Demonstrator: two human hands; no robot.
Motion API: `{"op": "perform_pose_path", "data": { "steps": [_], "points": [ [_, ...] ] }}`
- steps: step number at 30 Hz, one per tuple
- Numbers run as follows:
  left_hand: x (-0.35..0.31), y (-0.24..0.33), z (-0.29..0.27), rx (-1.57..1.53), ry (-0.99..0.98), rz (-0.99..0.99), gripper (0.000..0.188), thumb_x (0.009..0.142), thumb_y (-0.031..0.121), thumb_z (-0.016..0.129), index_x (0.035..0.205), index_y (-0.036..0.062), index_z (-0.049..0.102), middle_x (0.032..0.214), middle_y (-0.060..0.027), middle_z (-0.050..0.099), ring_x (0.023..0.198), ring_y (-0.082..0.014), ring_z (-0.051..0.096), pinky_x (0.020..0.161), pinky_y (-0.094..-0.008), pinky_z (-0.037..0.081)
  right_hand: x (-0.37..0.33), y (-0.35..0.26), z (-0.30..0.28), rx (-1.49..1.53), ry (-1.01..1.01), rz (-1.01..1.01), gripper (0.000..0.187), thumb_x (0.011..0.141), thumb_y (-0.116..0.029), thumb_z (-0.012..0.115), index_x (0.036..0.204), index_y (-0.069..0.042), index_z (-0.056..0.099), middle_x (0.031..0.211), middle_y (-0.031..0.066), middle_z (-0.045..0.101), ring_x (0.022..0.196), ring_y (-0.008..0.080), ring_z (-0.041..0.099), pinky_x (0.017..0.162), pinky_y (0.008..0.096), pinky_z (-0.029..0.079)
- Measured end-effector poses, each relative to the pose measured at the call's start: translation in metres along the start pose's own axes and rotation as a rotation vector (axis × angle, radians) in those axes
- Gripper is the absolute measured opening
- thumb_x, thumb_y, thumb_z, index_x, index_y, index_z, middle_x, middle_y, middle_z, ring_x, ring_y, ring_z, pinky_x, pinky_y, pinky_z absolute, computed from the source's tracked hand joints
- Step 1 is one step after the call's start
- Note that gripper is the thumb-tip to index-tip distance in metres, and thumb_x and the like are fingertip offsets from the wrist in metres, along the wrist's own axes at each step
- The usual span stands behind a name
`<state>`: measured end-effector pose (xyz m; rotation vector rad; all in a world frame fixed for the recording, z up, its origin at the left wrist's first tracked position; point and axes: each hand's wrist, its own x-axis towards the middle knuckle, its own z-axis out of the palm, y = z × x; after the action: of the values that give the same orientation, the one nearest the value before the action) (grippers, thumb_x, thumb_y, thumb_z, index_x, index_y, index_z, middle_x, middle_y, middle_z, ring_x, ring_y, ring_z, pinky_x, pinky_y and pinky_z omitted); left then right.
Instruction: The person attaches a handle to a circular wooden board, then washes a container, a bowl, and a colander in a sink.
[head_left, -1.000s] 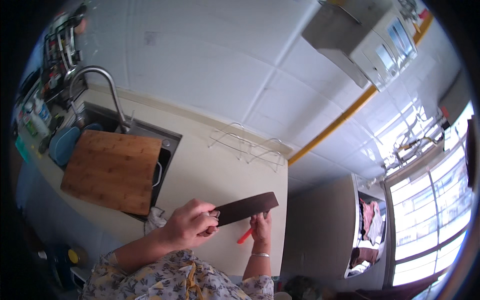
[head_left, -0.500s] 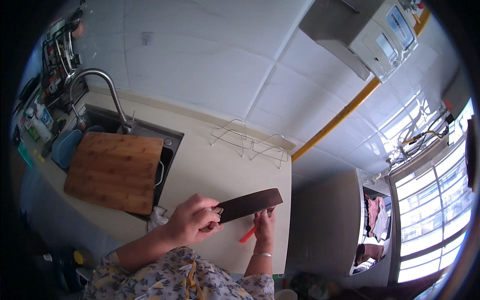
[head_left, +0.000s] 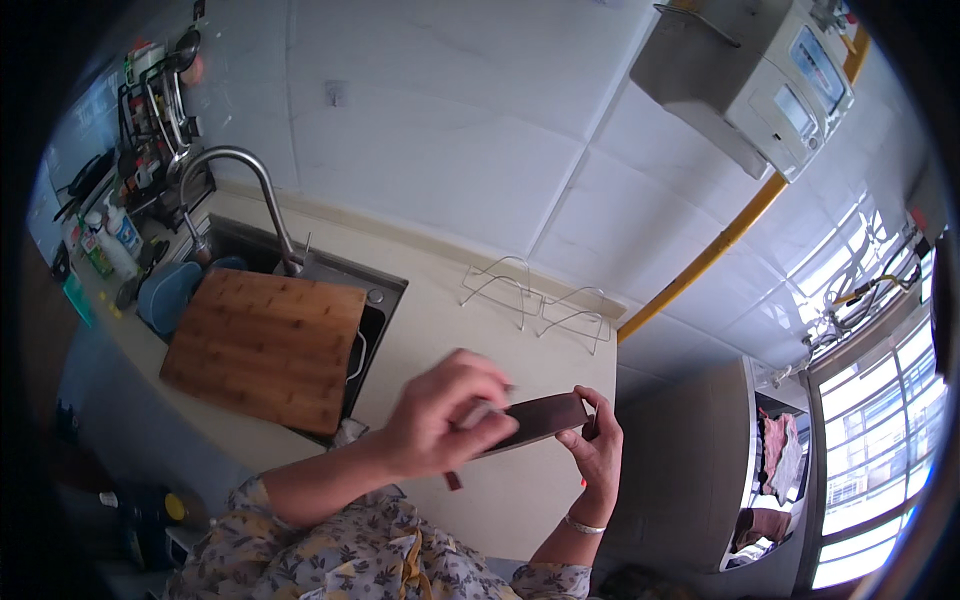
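Note:
A flat, dark brown strip (head_left: 545, 415) is held slanting over the counter between my two hands; its exact kind I cannot make out. My left hand (head_left: 445, 420), slightly blurred, is closed around its near-left end, and a short reddish-brown piece (head_left: 453, 480) sticks out below that hand. At the strip's other end, my right hand (head_left: 594, 445) grips it, thumb on the near side and fingers behind. A bracelet (head_left: 584, 526) circles my right wrist. Only a tiny red bit (head_left: 584, 483) shows beside the right palm.
A cream counter (head_left: 420, 345) runs beneath my hands. Left of them a wooden cutting board (head_left: 265, 345) lies over the sink, beside a blue dish (head_left: 168, 296) and a curved faucet (head_left: 262, 185). A wire rack (head_left: 545, 310) stands by the wall. A grey cabinet (head_left: 680, 450) is at right.
My right hand has shifted onto the strip's far end, and the red piece it held is mostly out of sight. My left hand has moved up and right over the strip. The view has shifted.

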<state>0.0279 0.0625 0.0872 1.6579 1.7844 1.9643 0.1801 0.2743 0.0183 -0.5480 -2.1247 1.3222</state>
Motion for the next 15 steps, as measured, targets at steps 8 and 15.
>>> {"op": "perform_pose_path", "data": {
  "steps": [8, 15],
  "points": [
    [-0.012, -0.011, 0.035, 0.402, -0.104, 0.262, 0.029, 0.067, 0.005, 0.077, 0.086, 0.006, 0.054, 0.101, -0.0104, 0.058, 0.084, -0.024, 0.063, 0.065, -0.0327, 0.055, -0.008, 0.008, 0.005, 0.038, 0.021, 0.031, 0.076, 0.053, -0.053, 0.083, 0.107, -0.004, 0.06, 0.073, -0.0058, 0.049, 0.053, 0.0032, 0.028, 0.047, 0.0191, 0.024],
    [-0.032, -0.007, 0.011, 0.333, -0.017, 0.172, 0.027, 0.069, 0.004, 0.075, 0.087, 0.0061, 0.055, 0.102, -0.0105, 0.058, 0.084, -0.0241, 0.064, 0.064, -0.0317, 0.056, -0.008, -0.002, 0.01, 0.027, -0.013, -0.042, 0.072, 0.051, -0.048, 0.085, 0.103, -0.003, 0.061, 0.084, -0.0046, 0.056, 0.054, 0.0035, 0.029, 0.047, 0.019, 0.028]
  ]
}}
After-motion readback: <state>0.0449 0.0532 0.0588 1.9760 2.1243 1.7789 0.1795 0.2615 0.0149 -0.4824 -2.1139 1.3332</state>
